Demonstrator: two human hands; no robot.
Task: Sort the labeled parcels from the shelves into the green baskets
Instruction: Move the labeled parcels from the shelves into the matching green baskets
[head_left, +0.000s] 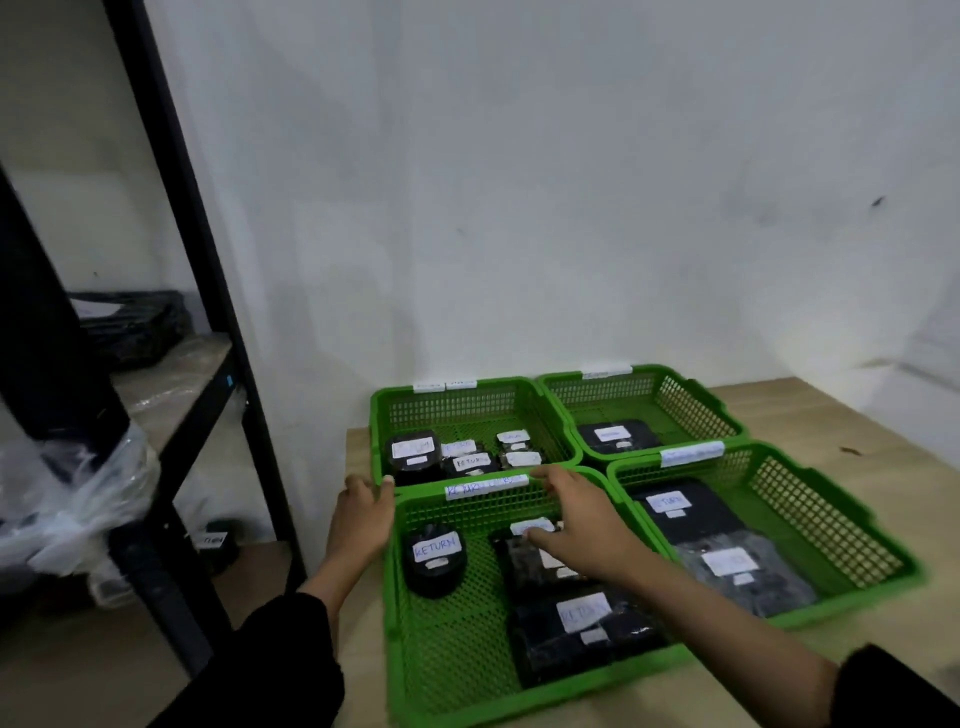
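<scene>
Four green baskets stand on a wooden table. The near left basket (447, 649) holds a round black parcel labeled RETURN (435, 558) and flat black parcels (582, 623). My left hand (361, 519) grips that basket's far left corner. My right hand (582, 525) hovers over the basket with fingers spread, just above a black parcel (535, 566). The far left basket (467, 410) holds several small labeled parcels. A single parcel lies in the far right basket (675, 400), and the near right basket (831, 519) has two flat ones.
A black metal shelf rack (208, 322) stands at the left with black parcels (130, 322) on a shelf and clear plastic wrap (78, 499) hanging. A labeled parcel (215, 543) sits low behind the rack. A white wall backs the table (857, 431).
</scene>
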